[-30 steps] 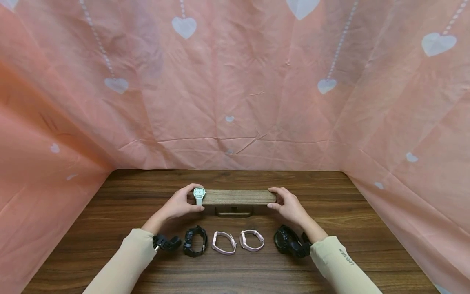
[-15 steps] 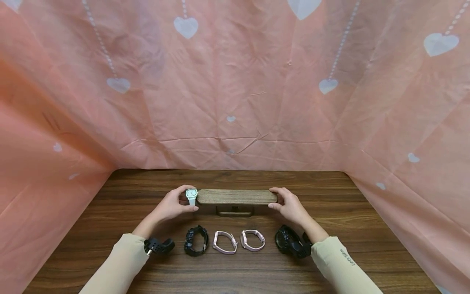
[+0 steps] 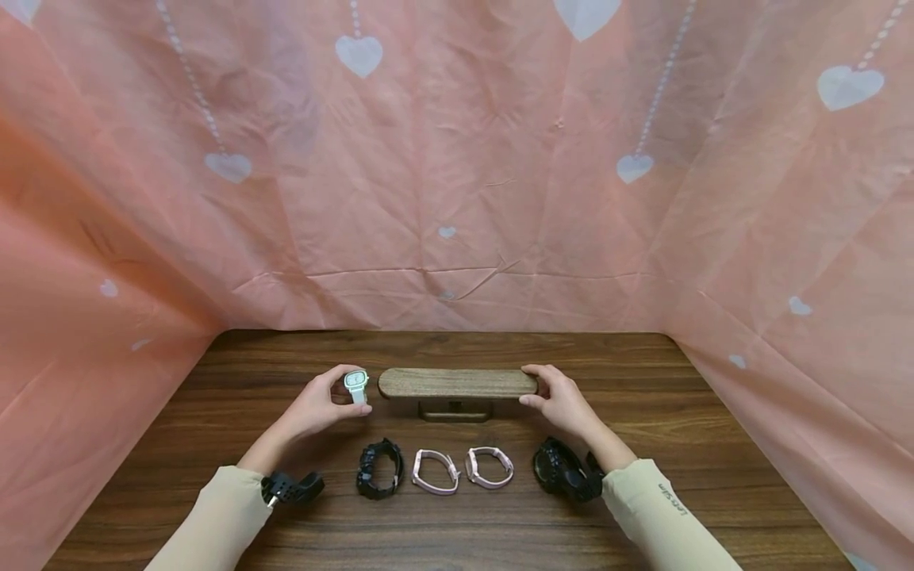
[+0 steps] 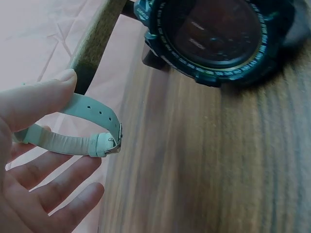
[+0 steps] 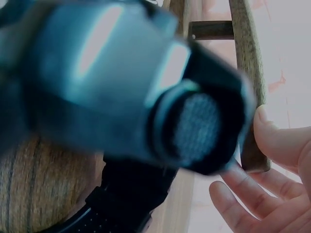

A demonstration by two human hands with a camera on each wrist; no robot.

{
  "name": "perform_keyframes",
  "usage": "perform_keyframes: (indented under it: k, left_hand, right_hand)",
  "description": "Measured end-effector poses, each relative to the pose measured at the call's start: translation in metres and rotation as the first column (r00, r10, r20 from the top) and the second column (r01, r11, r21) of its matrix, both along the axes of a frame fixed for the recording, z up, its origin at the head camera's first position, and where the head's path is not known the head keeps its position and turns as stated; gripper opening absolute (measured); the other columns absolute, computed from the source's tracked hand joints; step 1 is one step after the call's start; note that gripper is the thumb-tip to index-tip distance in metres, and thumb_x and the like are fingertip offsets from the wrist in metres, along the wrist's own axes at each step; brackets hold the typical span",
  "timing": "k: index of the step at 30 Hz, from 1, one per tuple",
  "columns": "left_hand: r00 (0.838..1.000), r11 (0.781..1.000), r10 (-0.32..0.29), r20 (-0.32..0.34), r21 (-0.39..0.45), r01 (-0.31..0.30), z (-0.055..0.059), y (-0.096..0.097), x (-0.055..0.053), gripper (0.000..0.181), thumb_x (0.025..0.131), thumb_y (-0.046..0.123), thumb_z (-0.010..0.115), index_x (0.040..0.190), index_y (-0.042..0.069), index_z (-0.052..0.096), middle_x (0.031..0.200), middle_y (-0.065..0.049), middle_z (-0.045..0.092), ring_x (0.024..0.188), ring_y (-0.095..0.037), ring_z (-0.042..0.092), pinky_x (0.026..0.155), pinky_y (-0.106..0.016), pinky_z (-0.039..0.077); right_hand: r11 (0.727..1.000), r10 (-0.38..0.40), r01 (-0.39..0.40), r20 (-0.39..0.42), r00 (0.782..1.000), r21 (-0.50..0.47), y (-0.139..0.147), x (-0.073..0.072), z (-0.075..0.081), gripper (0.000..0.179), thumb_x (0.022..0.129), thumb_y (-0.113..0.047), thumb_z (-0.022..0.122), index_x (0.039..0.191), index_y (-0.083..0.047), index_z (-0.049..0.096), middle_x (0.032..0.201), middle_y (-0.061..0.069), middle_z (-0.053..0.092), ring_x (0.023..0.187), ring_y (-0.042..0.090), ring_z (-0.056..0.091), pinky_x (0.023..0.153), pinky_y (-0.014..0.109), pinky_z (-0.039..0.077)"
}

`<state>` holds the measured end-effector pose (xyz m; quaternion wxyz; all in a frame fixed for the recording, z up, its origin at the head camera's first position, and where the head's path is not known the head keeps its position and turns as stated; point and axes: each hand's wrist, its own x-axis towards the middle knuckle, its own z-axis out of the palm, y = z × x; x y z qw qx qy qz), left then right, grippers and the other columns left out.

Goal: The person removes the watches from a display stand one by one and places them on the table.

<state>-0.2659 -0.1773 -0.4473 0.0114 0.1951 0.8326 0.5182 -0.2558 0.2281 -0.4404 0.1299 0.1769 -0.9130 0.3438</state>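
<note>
In the head view my left hand (image 3: 314, 404) pinches a pale mint wristwatch (image 3: 356, 381) between thumb and fingers. It is just off the left end of a wooden bar stand (image 3: 457, 383) with a low base. The left wrist view shows the mint strap (image 4: 90, 108) buckled into a loop, with the thumb on it and fingers below. My right hand (image 3: 560, 398) grips the right end of the bar, thumb in front and fingers behind. In the right wrist view, a blurred dark watch (image 5: 107, 73) covers much of the stand.
In front of the stand lie a chunky black watch (image 3: 380, 468), two slim pink wristbands (image 3: 435, 472) and, by my right forearm, another black watch (image 3: 551, 466). A pink heart-patterned cloth (image 3: 457, 159) hangs around the wooden table (image 3: 457, 531).
My left hand has moved left with the mint wristwatch, bringing it from the bar's left end to clear of it. My right hand has stayed on the bar.
</note>
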Motion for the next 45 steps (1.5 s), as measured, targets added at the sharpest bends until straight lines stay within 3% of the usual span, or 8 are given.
perform_keyframes:
  k: [4,10,20,32,45]
  left_hand:
    - [1.000,1.000,-0.003,0.009,-0.018,0.004,-0.002,-0.006,0.005,0.063,0.072,0.015,0.081,0.123,-0.002,0.050,0.097,-0.013,0.061,0.085,-0.021,0.062,0.072,-0.029,0.053]
    - [1.000,0.999,-0.017,0.011,-0.038,0.018,-0.006,-0.013,0.012,0.062,0.072,0.017,0.081,0.122,-0.003,0.050,0.092,-0.010,0.062,0.082,-0.019,0.063,0.070,-0.027,0.053]
    - [0.996,0.993,-0.079,0.032,-0.086,0.081,-0.011,-0.025,0.028,0.062,0.074,0.017,0.079,0.124,-0.003,0.048,0.091,-0.010,0.062,0.082,-0.020,0.063,0.068,-0.028,0.053]
    - [0.991,0.993,-0.116,0.062,-0.023,0.118,-0.014,-0.030,0.047,0.063,0.074,0.014,0.079,0.124,-0.005,0.046,0.095,-0.014,0.061,0.086,-0.022,0.062,0.074,-0.029,0.053]
    - [0.980,0.979,-0.194,0.039,0.072,0.191,-0.029,-0.036,0.055,0.063,0.074,0.011,0.079,0.125,-0.006,0.046,0.107,-0.022,0.058,0.093,-0.028,0.062,0.077,-0.029,0.053]
  right_hand:
    - [1.000,0.003,-0.003,0.001,1.000,0.003,0.000,0.000,0.000,0.045,0.074,-0.006,0.077,0.115,0.002,0.060,0.081,0.005,0.054,0.069,0.018,0.049,0.060,0.030,0.041]
    - [1.000,-0.001,0.001,-0.015,1.000,-0.004,0.002,0.000,0.001,0.045,0.073,-0.005,0.077,0.114,0.001,0.060,0.080,0.005,0.054,0.071,0.026,0.052,0.060,0.032,0.040]
    - [1.000,0.010,-0.010,0.010,1.000,-0.004,0.002,0.001,0.000,0.045,0.075,-0.006,0.076,0.116,0.003,0.059,0.080,0.005,0.052,0.072,0.028,0.051,0.060,0.031,0.039]
    - [1.000,0.007,-0.007,0.013,1.000,-0.006,0.002,0.002,-0.001,0.045,0.076,-0.007,0.076,0.116,0.002,0.059,0.081,0.005,0.053,0.072,0.027,0.051,0.060,0.031,0.040]
    - [1.000,0.015,-0.015,0.004,1.000,-0.003,0.002,0.003,0.001,0.046,0.075,-0.006,0.076,0.116,0.003,0.059,0.084,0.006,0.054,0.071,0.022,0.051,0.060,0.031,0.041]
